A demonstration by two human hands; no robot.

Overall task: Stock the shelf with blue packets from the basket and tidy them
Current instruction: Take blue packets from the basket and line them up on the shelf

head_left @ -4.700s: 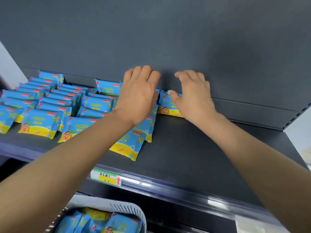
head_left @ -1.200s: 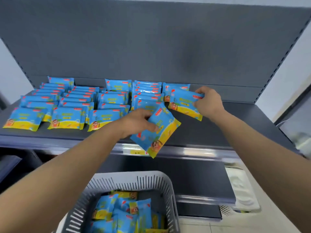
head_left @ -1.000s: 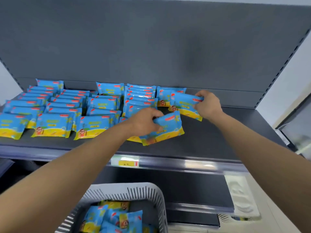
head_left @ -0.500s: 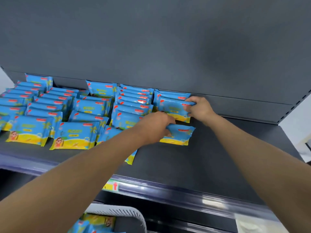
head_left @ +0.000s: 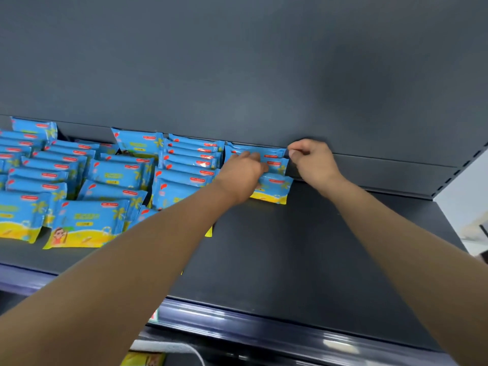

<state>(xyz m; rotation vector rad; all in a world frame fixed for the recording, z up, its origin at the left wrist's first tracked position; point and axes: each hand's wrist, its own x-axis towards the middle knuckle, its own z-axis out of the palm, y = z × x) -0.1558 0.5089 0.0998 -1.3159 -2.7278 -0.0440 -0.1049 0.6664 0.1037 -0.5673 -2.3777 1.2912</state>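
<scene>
Backdrop: one dark grey back panel (head_left: 237, 62) above one dark shelf (head_left: 303, 247).
Stock: blue packets (head_left: 116, 178) in five front-to-back rows on the shelf's left half, the leftmost cut by the frame.
Rightmost row (head_left: 274, 190): three packets, against the panel.
Left hand (head_left: 240, 178): fingers lie over this row's tops; I cannot tell whether they grip.
Right hand (head_left: 313, 162): fingers curled, tips bunched on the back packet (head_left: 269, 150) at its right end.
Basket (head_left: 169, 348): one white rim below the shelf; one yellow packet (head_left: 145, 360) shows inside.
</scene>
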